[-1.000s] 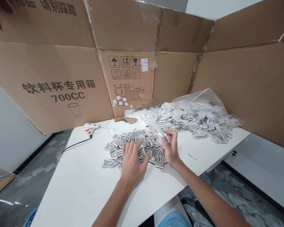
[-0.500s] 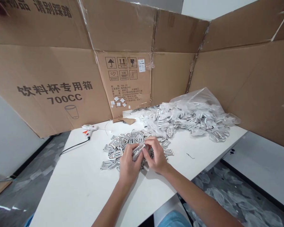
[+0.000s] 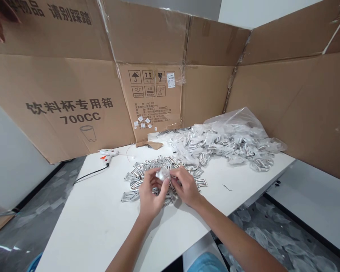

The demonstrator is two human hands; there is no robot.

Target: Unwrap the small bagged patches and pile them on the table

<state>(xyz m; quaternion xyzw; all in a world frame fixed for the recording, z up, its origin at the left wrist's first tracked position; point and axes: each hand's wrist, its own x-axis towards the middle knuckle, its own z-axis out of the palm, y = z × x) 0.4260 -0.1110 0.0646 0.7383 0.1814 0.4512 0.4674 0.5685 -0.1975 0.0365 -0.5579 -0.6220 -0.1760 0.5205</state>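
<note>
In front of me, a crumpled clear plastic bag (image 3: 163,173) is held between the fingertips of both hands. My left hand (image 3: 150,198) has its thumb and fingers closed around the bag's left side. From the right, my right hand (image 3: 186,187) pinches the same bag; whether a piece is inside I cannot make out. Below and behind the hands spreads a pile of flat, arch-shaped pieces (image 3: 138,172), pale with dark outlines. Farther back lies a heap of similar pieces in clear bags (image 3: 223,141), with a large clear sheet over part of it.
A white glue gun (image 3: 109,155) with a black cord lies at the table's (image 3: 90,219) back left. Cardboard walls (image 3: 158,41) stand behind and to the right. A torn cardboard scrap (image 3: 150,145) and a thin dark strand (image 3: 227,187) lie on the table. Discarded clear bags (image 3: 289,241) cover the floor.
The plastic bag has moved slightly left and up and is now bunched up, with my left fingers spread more around it. The reddish thing at the upper left shows more.
</note>
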